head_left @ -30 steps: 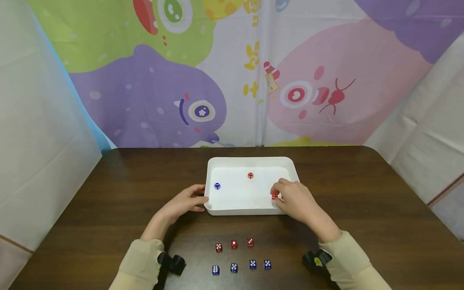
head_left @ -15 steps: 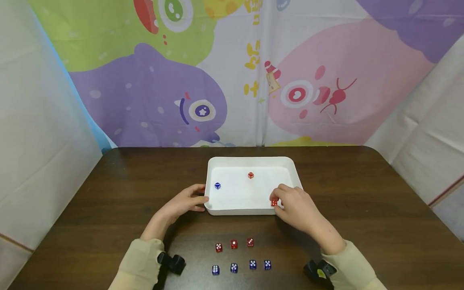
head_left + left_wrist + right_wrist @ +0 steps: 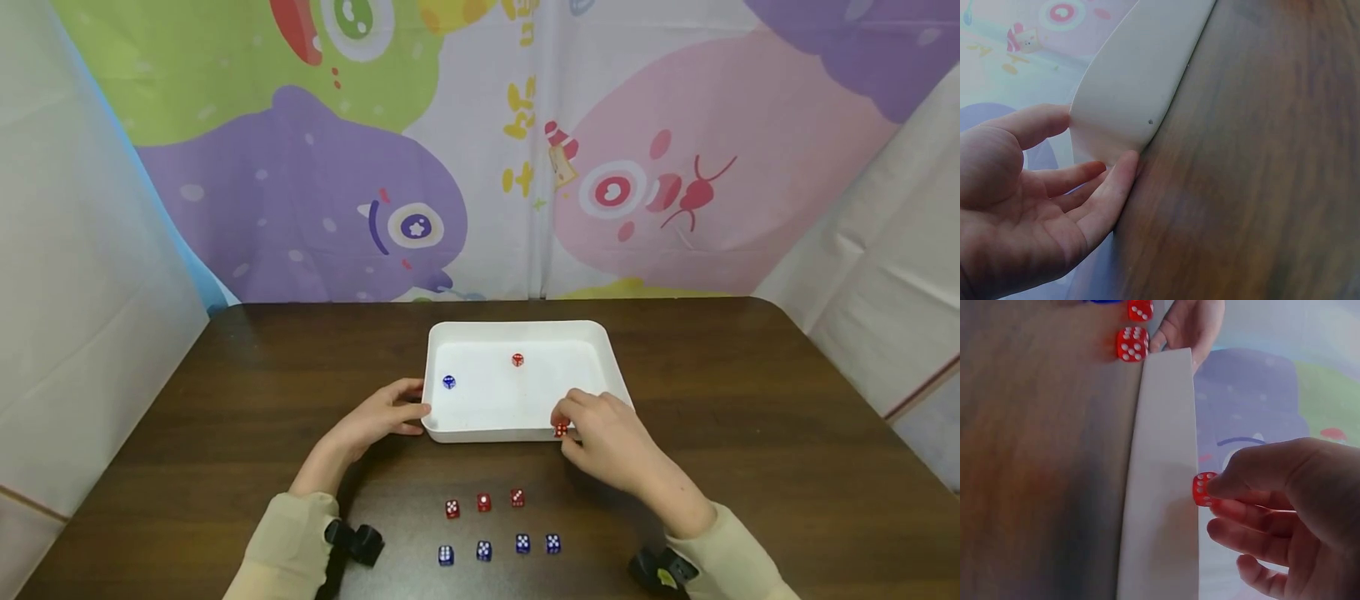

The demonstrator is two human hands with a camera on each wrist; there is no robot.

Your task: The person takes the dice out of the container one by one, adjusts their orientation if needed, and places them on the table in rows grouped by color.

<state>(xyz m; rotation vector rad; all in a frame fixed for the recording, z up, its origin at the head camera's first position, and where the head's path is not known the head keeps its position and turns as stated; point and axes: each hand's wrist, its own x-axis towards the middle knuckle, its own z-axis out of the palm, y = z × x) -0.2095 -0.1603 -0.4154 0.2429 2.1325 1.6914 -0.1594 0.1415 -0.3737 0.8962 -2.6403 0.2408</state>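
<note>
My right hand [image 3: 606, 439] pinches a red die [image 3: 560, 430] with white pips between thumb and fingers. In the right wrist view, this die [image 3: 1204, 489] is at the rim of the white tray [image 3: 1163, 456], on its near side. My left hand [image 3: 381, 417] rests at the tray's left end. The left wrist view has the thumb at the rim and lightly bent fingers [image 3: 1107, 203] touching the outer wall. Inside the tray [image 3: 487, 436] lie a blue die [image 3: 449, 382] at left and a red die [image 3: 517, 360] near the back.
In front of the tray, three red dice [image 3: 483, 502] form a row on the dark wooden table [image 3: 300, 358]. Nearer still is a row of several blue dice [image 3: 483, 550]. A cartoon-printed curtain [image 3: 495, 233] hangs behind the table.
My right hand has brought the pinched red die from inside the tray toward the person, to the near rim and slightly left. The left hand stays at the tray's left end.
</note>
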